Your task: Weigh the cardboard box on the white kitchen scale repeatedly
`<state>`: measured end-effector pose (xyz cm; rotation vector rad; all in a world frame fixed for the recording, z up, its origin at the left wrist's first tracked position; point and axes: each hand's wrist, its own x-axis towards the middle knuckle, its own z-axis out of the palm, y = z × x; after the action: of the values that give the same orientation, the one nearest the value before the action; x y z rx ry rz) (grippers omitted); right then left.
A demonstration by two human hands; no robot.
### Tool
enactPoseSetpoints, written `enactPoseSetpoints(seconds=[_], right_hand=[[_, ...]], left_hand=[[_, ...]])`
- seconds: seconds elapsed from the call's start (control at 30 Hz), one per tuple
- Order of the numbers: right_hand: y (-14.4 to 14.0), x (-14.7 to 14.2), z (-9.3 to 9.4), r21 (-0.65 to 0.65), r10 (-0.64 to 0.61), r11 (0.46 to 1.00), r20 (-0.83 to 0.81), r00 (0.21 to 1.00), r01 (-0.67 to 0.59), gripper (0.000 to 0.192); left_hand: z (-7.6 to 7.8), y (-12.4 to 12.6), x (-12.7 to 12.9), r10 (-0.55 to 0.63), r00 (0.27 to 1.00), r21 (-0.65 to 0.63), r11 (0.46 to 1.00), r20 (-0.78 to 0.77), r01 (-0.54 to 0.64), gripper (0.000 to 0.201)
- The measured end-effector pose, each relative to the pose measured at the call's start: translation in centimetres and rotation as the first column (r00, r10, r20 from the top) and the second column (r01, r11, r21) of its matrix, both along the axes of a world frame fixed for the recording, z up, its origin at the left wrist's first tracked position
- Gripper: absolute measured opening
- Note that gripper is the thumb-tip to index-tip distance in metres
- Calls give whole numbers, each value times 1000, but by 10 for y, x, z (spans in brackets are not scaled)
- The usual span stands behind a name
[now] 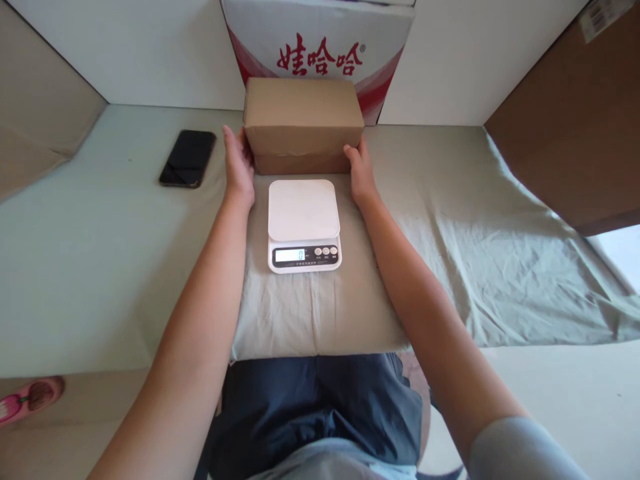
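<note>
A closed brown cardboard box (303, 127) stands at the back of the cloth-covered table, between my two hands. My left hand (239, 165) presses against its left side, thumb up, with the other fingers partly hidden behind it. On the right side my right hand (361, 170) grips the box, its thumb on the front face near the corner. Just in front of the box, between my forearms, lies a white digital kitchen scale (304, 213). Its plate bears nothing, and the lit display (291, 255) reads 0.
A black smartphone (188, 158) lies left of my left hand. Behind the box stands a white and red carton (320, 40) with red lettering. Large brown cardboard (570, 120) rises at the right, and more (40, 100) at the left. A pink shoe (33, 399) is on the floor.
</note>
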<state>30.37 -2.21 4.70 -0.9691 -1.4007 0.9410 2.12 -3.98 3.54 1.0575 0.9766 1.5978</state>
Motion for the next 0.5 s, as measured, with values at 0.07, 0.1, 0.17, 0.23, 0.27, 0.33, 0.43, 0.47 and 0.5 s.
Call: enactPoseSetpoints(seconds=[0.07,0.1,0.17,0.23,0.27,0.33,0.43,0.47,0.5], right_hand=[[1,0,-1,5,10,1000,-7,1000,-10,44],[3,-1,-2,7,15,1000,-23,1000,-15,47],[6,-3,-4,-8,24,1000,-58,998,-25,55],[8,-5,-5,-40,19,999,-74,997,-22,63],[8,-6,-5,-53,17,998,-74,997,-21,64],[6,-9,-1,-58,10,998,-72,997,-14,60],[-3,-10,12,-32,13,999,-82,997,-16,55],[-6,-10,17,-26,12,1000,-86,996,-14,56],[-10,-10,22,-21,12,1000,-88,996,-14,58]], left_hand=[[1,2,4,0,1000,17,1000,-2,1,75],[1,4,6,-2,1000,21,1000,3,2,77],[-2,13,8,13,999,-1,1000,39,-13,81],[-5,21,9,37,994,-24,999,98,-35,83],[-5,24,9,42,992,-23,999,122,-39,82],[-4,27,7,28,990,10,1000,140,-30,79],[4,24,3,1,993,39,999,116,-5,76],[9,21,2,-1,994,42,999,106,-4,78],[15,17,2,-1,995,51,999,95,-4,80]])
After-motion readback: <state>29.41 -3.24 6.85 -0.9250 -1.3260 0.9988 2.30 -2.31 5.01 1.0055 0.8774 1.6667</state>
